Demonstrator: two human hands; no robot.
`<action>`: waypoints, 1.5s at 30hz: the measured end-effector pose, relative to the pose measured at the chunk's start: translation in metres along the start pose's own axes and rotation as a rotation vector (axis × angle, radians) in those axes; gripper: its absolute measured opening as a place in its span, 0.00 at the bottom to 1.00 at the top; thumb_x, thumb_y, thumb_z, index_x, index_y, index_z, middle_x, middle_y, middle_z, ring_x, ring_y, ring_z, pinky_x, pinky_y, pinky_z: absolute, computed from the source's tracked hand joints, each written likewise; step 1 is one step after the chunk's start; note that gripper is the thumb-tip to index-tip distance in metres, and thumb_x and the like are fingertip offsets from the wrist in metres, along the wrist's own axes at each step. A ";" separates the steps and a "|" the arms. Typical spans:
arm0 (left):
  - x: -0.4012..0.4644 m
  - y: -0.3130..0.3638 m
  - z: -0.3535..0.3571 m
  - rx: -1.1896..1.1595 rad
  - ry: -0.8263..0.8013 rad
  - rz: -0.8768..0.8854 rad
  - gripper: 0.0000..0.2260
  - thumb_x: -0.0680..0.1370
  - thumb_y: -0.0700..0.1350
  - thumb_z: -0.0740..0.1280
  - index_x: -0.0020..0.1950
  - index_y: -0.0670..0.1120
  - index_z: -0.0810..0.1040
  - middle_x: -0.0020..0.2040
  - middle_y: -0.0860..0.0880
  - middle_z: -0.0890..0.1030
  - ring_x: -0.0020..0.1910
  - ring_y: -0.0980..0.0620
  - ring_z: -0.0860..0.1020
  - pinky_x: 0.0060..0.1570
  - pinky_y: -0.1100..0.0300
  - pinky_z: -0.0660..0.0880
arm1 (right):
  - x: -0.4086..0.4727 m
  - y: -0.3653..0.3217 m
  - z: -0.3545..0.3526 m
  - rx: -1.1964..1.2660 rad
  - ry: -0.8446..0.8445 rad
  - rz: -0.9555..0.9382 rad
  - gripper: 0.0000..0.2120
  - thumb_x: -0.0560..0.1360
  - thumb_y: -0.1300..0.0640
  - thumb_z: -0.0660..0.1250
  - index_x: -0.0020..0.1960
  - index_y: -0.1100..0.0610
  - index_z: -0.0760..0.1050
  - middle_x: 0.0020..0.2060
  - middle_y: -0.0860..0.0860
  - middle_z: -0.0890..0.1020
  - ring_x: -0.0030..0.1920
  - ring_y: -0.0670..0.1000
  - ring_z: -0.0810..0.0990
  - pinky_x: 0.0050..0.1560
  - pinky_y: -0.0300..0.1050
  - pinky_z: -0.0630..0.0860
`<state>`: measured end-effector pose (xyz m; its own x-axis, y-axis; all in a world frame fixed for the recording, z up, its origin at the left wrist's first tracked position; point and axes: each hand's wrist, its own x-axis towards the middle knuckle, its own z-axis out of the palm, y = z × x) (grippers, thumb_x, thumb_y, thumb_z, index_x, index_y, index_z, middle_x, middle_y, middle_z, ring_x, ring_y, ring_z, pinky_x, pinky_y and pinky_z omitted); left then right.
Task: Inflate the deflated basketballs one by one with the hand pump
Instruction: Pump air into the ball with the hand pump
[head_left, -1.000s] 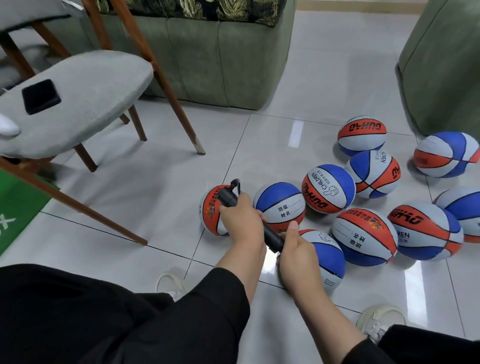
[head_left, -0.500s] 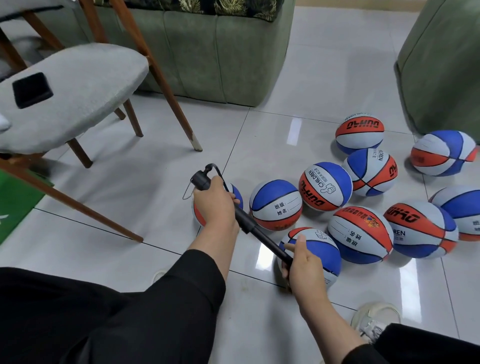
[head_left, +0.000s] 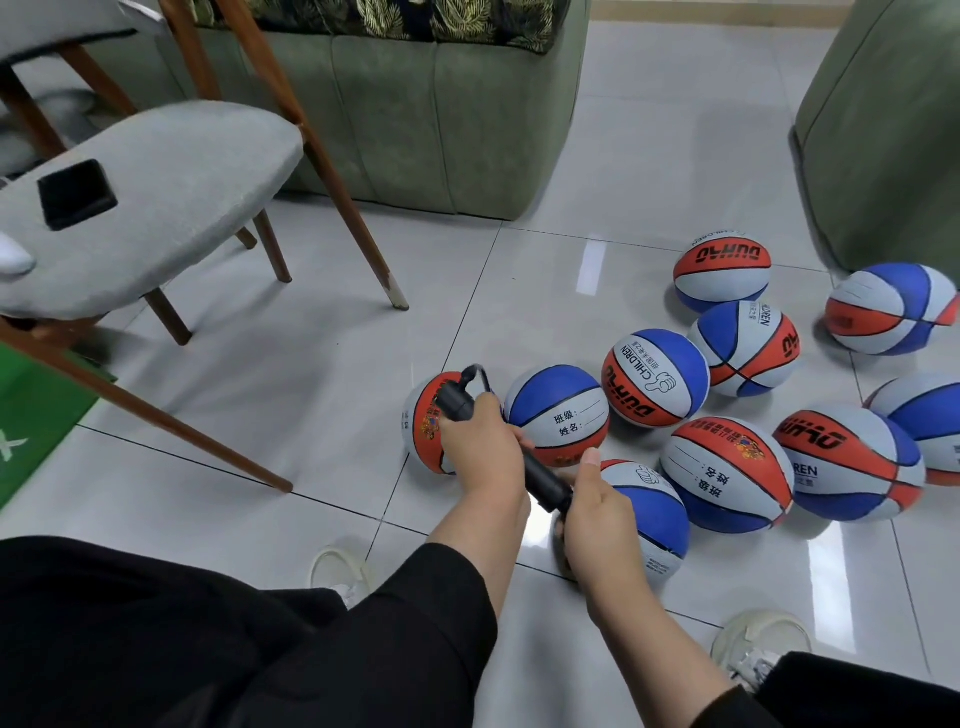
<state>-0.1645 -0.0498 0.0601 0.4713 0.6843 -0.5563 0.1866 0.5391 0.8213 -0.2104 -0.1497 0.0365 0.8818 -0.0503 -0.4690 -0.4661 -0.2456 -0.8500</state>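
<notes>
A black hand pump (head_left: 540, 475) slants from upper left to lower right over the floor. My left hand (head_left: 480, 441) grips its handle end, whose black tip (head_left: 456, 397) sticks out above my fist. My right hand (head_left: 597, 512) holds the lower end of the barrel against a red, white and blue basketball (head_left: 652, 525) that lies under it. Where the pump meets the ball is hidden by my right hand. Several more basketballs of the same colours lie close by, such as one (head_left: 558, 413) just beyond the pump and one (head_left: 423, 428) behind my left hand.
A grey padded chair (head_left: 156, 202) with wooden legs stands at the left, a black phone (head_left: 77, 193) on its seat. A green sofa (head_left: 426, 119) is behind and a green seat (head_left: 883, 130) at the right. My shoes (head_left: 753, 644) flank the ball.
My left hand pulled the handle out up and to the left half a second ago. Now it has pushed back in toward my right hand, and the pump is short again.
</notes>
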 end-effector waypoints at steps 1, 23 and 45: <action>0.002 0.004 0.000 -0.005 -0.004 -0.005 0.07 0.78 0.42 0.64 0.55 0.42 0.74 0.24 0.48 0.74 0.24 0.47 0.73 0.33 0.54 0.76 | 0.001 0.001 0.001 -0.006 -0.011 -0.005 0.34 0.81 0.32 0.47 0.46 0.56 0.81 0.25 0.53 0.77 0.31 0.54 0.75 0.37 0.50 0.74; -0.001 -0.004 -0.001 0.011 -0.008 0.019 0.13 0.78 0.41 0.63 0.61 0.36 0.74 0.25 0.47 0.75 0.24 0.47 0.74 0.30 0.56 0.76 | 0.005 0.003 0.000 -0.073 0.074 -0.054 0.32 0.85 0.39 0.45 0.46 0.55 0.83 0.37 0.56 0.83 0.43 0.58 0.80 0.47 0.51 0.76; 0.008 0.002 -0.003 0.017 0.025 0.047 0.03 0.79 0.41 0.63 0.53 0.44 0.73 0.27 0.47 0.75 0.29 0.45 0.75 0.32 0.55 0.76 | 0.011 0.021 -0.001 0.007 0.065 0.063 0.36 0.74 0.30 0.44 0.53 0.50 0.82 0.39 0.53 0.80 0.42 0.55 0.78 0.50 0.51 0.75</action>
<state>-0.1626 -0.0419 0.0569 0.4585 0.7206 -0.5201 0.1799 0.4979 0.8484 -0.2110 -0.1568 0.0138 0.8532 -0.1288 -0.5054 -0.5214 -0.2329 -0.8209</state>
